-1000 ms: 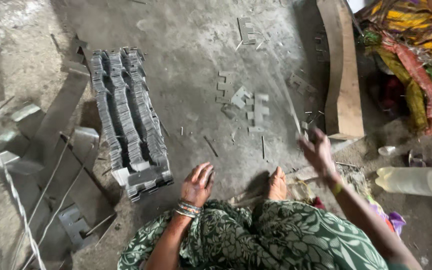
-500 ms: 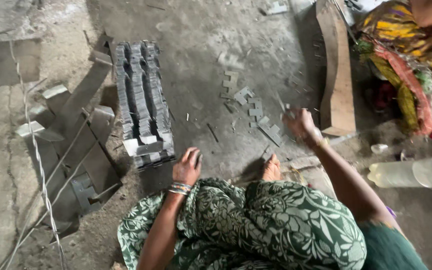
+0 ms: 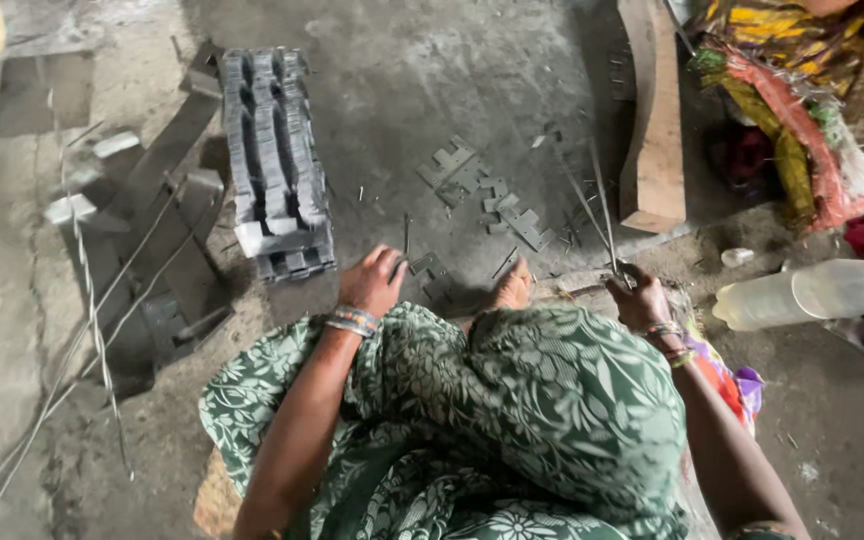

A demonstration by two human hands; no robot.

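Left hand (image 3: pixel 372 282): my fingers curl downward, knuckles up, bangles at the wrist.
Left arm: bare, reaching forward past my knee.
Right hand (image 3: pixel 640 298): closed in a fist, bangles at the wrist.
Right arm: bare, bent outward to my right side.

Two hands show: the left hand (image 3: pixel 372 280) and the right hand (image 3: pixel 640 300), each with bangles at the wrist. One stacked block of grey metal plates (image 3: pixel 274 165) lies on the floor, its plates packed in three rows. About six or seven loose notched plates (image 3: pixel 482 190) are scattered ahead (overlaps blur the count). One wooden plank (image 3: pixel 654 120), one plastic bottle (image 3: pixel 812 292) and two thin rods (image 3: pixel 602 205) complete it.
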